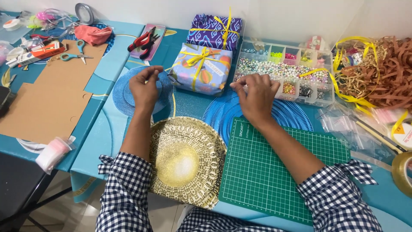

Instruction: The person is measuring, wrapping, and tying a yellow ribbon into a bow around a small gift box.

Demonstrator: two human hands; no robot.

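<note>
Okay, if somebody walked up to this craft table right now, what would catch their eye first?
Probably the shiny gold plate at the near edge, between the person's checked sleeves, with the green cutting mat right beside it. Behind them, the left hand and right hand are raised with fingers pinched, in front of two wrapped gifts with yellow ribbon and a clear bead organiser. A tangle of brown paper shred fills the far right.
</note>
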